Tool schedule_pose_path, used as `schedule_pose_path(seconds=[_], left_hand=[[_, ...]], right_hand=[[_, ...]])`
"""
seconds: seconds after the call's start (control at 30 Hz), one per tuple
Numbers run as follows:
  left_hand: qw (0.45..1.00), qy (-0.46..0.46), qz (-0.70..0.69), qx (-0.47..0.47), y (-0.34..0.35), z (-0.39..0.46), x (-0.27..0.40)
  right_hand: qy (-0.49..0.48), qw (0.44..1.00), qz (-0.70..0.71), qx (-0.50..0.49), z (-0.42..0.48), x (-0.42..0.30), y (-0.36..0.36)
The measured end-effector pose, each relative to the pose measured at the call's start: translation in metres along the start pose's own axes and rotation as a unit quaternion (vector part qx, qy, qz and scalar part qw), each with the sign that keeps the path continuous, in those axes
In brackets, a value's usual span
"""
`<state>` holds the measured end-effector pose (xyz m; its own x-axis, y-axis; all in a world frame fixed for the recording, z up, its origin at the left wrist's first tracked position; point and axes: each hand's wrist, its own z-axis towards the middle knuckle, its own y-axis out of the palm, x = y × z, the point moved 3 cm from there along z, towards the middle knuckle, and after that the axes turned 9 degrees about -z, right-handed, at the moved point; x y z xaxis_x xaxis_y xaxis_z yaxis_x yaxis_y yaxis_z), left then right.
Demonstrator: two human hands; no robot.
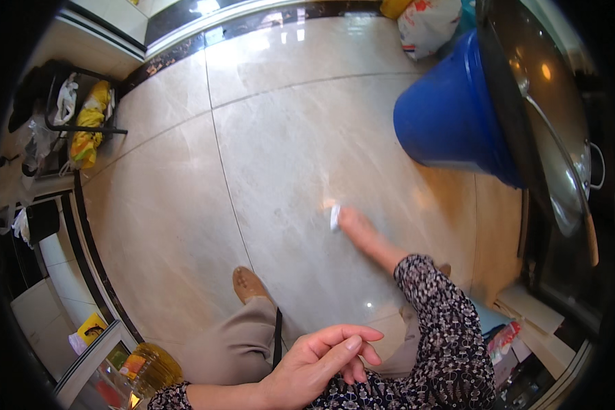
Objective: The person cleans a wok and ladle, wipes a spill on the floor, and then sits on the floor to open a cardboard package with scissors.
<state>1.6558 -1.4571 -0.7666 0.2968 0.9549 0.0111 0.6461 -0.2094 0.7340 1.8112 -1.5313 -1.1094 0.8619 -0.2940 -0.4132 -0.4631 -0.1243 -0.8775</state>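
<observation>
My right hand [356, 225] is stretched out low over the tiled floor [287, 154], its fingers round a small white object [335, 217] that I cannot identify; motion blurs both. Nearer to me, my left hand [320, 356] is held in front of my body with loosely curled fingers, and nothing shows in it. My brown shoe [248, 284] rests on the tiles to the left of my right hand. A blue plastic bucket [441, 107] stands beyond the right hand, to its right.
A wok [564, 128] with a wooden-handled metal ladle [558, 138] is at the right. White plastic bag [426, 25] lies behind the bucket. At the left are a black metal rack [87, 128] with bags and a bottle of yellow oil [156, 366]. Open cardboard [533, 312] lies lower right.
</observation>
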Motion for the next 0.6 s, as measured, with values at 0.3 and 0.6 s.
schedule_pose_path(seconds=[0.3, 0.6], left_hand=[[0.997, 0.009, 0.043, -0.064, 0.015, 0.001, -0.026], [0.992, 0.021, 0.118, -0.034, 0.021, 0.001, -0.057]], right_hand=[[0.079, 0.99, -0.015, 0.114, -0.037, -0.078, 0.042], [0.296, 0.922, -0.184, 0.167, -0.088, -0.042, 0.03]])
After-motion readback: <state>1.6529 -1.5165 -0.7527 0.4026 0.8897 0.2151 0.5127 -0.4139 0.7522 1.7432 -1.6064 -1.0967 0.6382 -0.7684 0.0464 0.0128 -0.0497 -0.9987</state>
